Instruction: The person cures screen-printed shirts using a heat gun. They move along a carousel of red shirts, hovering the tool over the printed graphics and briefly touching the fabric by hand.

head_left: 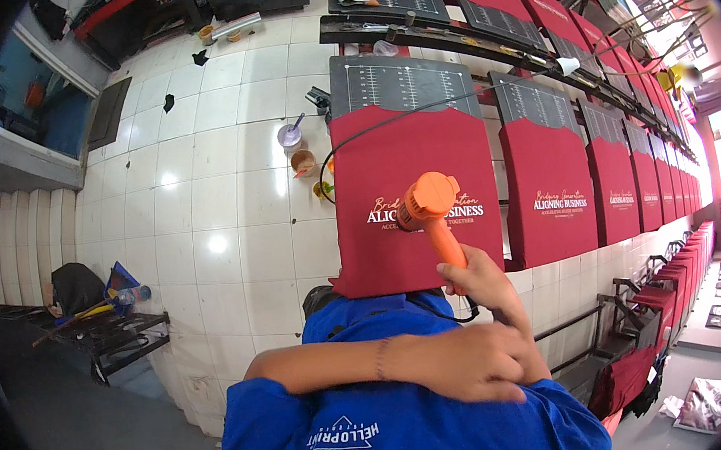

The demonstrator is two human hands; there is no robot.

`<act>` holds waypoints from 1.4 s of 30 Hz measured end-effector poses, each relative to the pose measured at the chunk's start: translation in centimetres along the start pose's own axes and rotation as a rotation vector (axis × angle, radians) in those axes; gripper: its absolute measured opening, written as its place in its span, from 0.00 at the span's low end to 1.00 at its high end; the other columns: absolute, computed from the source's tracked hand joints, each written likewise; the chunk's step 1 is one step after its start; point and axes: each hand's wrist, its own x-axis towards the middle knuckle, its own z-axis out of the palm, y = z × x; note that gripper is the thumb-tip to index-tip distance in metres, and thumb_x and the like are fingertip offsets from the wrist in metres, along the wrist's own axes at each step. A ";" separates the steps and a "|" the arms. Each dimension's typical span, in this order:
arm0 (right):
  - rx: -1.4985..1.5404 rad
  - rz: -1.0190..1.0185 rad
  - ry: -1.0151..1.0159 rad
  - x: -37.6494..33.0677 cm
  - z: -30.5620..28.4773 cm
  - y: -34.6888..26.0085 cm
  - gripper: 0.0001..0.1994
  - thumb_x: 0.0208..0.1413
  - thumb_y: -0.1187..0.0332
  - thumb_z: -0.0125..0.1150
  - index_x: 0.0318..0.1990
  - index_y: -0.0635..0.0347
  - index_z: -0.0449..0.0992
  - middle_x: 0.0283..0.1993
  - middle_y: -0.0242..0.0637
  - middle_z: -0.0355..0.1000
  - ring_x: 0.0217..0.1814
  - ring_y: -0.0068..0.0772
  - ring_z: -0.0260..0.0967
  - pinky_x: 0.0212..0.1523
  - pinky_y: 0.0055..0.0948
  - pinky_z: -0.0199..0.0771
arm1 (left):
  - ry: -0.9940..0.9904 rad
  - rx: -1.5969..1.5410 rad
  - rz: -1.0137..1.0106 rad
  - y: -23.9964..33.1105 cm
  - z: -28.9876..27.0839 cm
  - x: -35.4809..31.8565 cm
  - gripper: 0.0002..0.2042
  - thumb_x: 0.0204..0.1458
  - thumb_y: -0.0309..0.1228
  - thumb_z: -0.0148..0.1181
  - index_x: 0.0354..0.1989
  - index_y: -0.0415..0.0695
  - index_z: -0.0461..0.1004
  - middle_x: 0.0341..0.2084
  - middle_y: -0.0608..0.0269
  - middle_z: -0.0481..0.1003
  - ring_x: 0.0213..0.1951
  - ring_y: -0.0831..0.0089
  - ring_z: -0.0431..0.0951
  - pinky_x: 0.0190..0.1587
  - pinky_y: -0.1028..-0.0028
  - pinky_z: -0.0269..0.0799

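My right hand (pixel 483 281) is closed round the handle of an orange heat gun (pixel 434 200). Its barrel covers part of the white and gold print on the red shirt panel (pixel 411 164) in front of me. That panel lies flat on a dark board with ruled markings (pixel 399 81), whose far end is bare. A black cord (pixel 385 120) loops over the cloth. Across my chest reaches my left forearm, bringing my left hand (pixel 477 368) onto or just above my right forearm. The left fingers look bent but are smeared by motion; I see nothing held there.
More boards with red printed panels (pixel 549 198) run in a row to the right. Behind them stands a black rail (pixel 429 32) and a second row. Tubs of ink (pixel 290 138) stand on the tiled floor (pixel 218 187) to the left. A low black stand (pixel 133 342) is farther left.
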 end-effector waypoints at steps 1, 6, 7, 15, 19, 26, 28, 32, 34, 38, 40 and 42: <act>0.001 0.001 -0.005 0.1 -0.2 0.1 0.12 0.59 0.64 0.60 0.40 0.65 0.70 0.23 0.30 0.69 0.23 0.18 0.66 0.23 0.22 0.67 | 0.015 0.065 -0.111 -0.5 -1.1 -1.4 0.18 0.55 0.41 0.60 0.22 0.40 0.70 0.30 0.54 0.70 0.35 0.56 0.72 0.40 0.61 0.68; 0.012 -0.020 0.080 -0.8 -0.6 0.2 0.11 0.59 0.66 0.59 0.40 0.65 0.70 0.23 0.29 0.68 0.22 0.18 0.66 0.23 0.21 0.67 | 0.452 0.549 -0.555 -5.0 -5.9 -9.4 0.07 0.55 0.31 0.59 0.30 0.40 0.73 0.36 0.55 0.73 0.42 0.57 0.73 0.48 0.63 0.68; 0.064 0.012 0.064 -1.0 -1.0 0.2 0.10 0.59 0.66 0.59 0.39 0.65 0.70 0.23 0.29 0.68 0.22 0.17 0.66 0.23 0.21 0.67 | 0.539 0.606 -0.610 -6.0 -6.8 -10.8 0.06 0.55 0.29 0.58 0.32 0.39 0.73 0.37 0.55 0.74 0.43 0.57 0.73 0.48 0.63 0.68; 0.067 0.025 0.093 -1.4 -3.0 1.2 0.10 0.59 0.67 0.59 0.41 0.66 0.70 0.24 0.29 0.68 0.23 0.18 0.68 0.24 0.20 0.68 | 0.619 1.018 -0.842 -16.1 -8.3 -16.1 0.23 0.58 0.33 0.55 0.60 0.35 0.65 0.62 0.43 0.62 0.65 0.47 0.59 0.68 0.56 0.54; 0.019 0.015 0.086 -1.8 -3.9 0.8 0.10 0.60 0.67 0.58 0.42 0.66 0.69 0.24 0.28 0.68 0.24 0.17 0.68 0.26 0.20 0.70 | 0.490 1.203 -0.926 -19.8 -8.6 -14.7 0.29 0.61 0.39 0.51 0.66 0.33 0.56 0.68 0.42 0.54 0.71 0.50 0.49 0.72 0.56 0.43; 0.035 0.016 0.056 -1.8 -6.3 2.1 0.12 0.60 0.66 0.58 0.42 0.66 0.69 0.23 0.28 0.68 0.23 0.17 0.67 0.26 0.20 0.69 | 0.418 1.349 -1.017 -21.1 -8.0 -13.6 0.31 0.62 0.41 0.48 0.67 0.31 0.53 0.69 0.43 0.51 0.72 0.51 0.48 0.72 0.56 0.40; 0.044 0.014 0.059 -2.2 -6.9 1.8 0.12 0.60 0.66 0.59 0.42 0.67 0.69 0.23 0.28 0.68 0.23 0.17 0.67 0.26 0.21 0.69 | 0.400 1.354 -1.026 -20.6 -7.3 -13.7 0.32 0.62 0.42 0.48 0.67 0.30 0.53 0.69 0.43 0.51 0.72 0.51 0.47 0.72 0.56 0.40; -0.005 0.023 0.033 -2.1 -8.6 2.7 0.12 0.60 0.66 0.59 0.42 0.67 0.69 0.24 0.31 0.69 0.24 0.20 0.69 0.25 0.23 0.71 | 0.387 1.339 -1.024 -20.2 -5.9 -13.6 0.33 0.61 0.42 0.50 0.67 0.30 0.52 0.69 0.41 0.50 0.72 0.51 0.47 0.72 0.55 0.40; -0.028 0.016 0.045 -2.2 -9.2 2.9 0.13 0.60 0.65 0.60 0.42 0.67 0.69 0.24 0.31 0.70 0.24 0.20 0.70 0.26 0.23 0.71 | 0.378 1.336 -1.041 -19.9 -5.0 -13.3 0.34 0.60 0.43 0.50 0.67 0.30 0.52 0.69 0.41 0.50 0.72 0.51 0.47 0.72 0.55 0.41; -0.039 0.012 0.047 -2.5 -10.6 3.6 0.13 0.59 0.65 0.60 0.42 0.67 0.69 0.25 0.31 0.70 0.24 0.19 0.70 0.25 0.22 0.70 | 0.357 1.350 -1.051 -19.8 -3.3 -12.9 0.34 0.61 0.44 0.49 0.67 0.30 0.53 0.69 0.42 0.51 0.71 0.51 0.48 0.72 0.56 0.41; 0.012 0.009 0.062 -2.7 -11.1 4.0 0.13 0.59 0.65 0.60 0.42 0.67 0.69 0.25 0.30 0.69 0.24 0.19 0.70 0.25 0.22 0.70 | 0.347 1.336 -1.045 -19.9 -2.5 -12.8 0.34 0.61 0.44 0.49 0.67 0.30 0.53 0.69 0.42 0.52 0.71 0.51 0.48 0.72 0.55 0.41; 0.038 0.018 0.070 -2.8 -11.7 4.2 0.12 0.59 0.66 0.59 0.42 0.67 0.69 0.25 0.29 0.69 0.24 0.19 0.70 0.25 0.21 0.70 | 0.330 1.303 -1.049 -19.9 -1.7 -12.8 0.34 0.61 0.45 0.48 0.67 0.30 0.53 0.69 0.42 0.52 0.71 0.51 0.48 0.72 0.55 0.41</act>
